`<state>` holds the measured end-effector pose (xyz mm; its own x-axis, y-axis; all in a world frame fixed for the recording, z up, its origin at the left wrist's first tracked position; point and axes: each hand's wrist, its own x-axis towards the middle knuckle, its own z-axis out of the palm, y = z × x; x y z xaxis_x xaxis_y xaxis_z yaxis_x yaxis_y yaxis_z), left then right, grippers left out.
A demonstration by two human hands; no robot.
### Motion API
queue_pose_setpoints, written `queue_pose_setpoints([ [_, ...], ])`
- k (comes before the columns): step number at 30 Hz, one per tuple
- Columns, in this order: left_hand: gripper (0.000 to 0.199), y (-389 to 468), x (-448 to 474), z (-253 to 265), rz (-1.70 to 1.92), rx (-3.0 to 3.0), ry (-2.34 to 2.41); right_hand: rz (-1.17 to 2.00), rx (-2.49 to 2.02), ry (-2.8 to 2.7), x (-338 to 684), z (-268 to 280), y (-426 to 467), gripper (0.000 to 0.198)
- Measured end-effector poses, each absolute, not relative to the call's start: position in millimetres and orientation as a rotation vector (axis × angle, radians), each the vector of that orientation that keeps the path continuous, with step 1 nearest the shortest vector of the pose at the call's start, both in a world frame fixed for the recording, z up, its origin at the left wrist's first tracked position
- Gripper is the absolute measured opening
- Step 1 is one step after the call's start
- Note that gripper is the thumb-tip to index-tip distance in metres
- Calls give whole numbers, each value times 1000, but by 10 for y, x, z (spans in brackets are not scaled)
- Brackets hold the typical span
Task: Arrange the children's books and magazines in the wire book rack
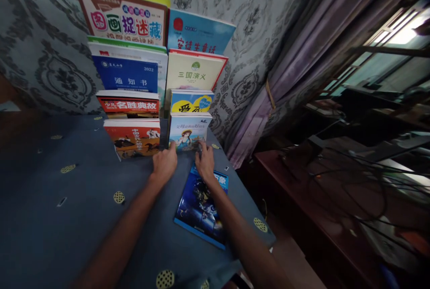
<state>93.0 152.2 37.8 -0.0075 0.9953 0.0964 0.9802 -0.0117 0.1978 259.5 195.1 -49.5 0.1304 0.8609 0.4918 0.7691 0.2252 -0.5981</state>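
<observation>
A light-blue book (186, 128) with a drawn figure on its cover stands in the front right slot of a tiered stack of books. My left hand (165, 162) is closed at its lower left corner, thumb up against the edge. At the lower right corner my right hand (204, 160) has its fingers curled onto the same book. Beneath my right wrist lies a dark blue book (198, 206) flat on the cloth, partly covered by my forearm. Just left of my left hand stands an orange-red book (134, 139).
Behind rise a red book (131, 106), a blue booklet (126, 71), a cream book (195, 69) and several others, against the patterned wall (258, 11). A purple curtain (265, 92) hangs at right. Beyond the bed-like cloth surface (83, 217) stands a dark red table (302, 190) with tangled cables.
</observation>
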Motion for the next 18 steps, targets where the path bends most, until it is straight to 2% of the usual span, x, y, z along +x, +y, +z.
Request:
queue_pose_setpoints([
  [4,37,1582,940,486,312,2190,2169,138,-1540,-1653,2596,-492,1949,51],
  [9,36,1538,918,441,402,2207,2099,154,-1484,-1652,2602,-504,1938,52],
  [18,36,1480,811,260,954,2000,1995,146,-1361,-1510,2690,-440,1934,41],
])
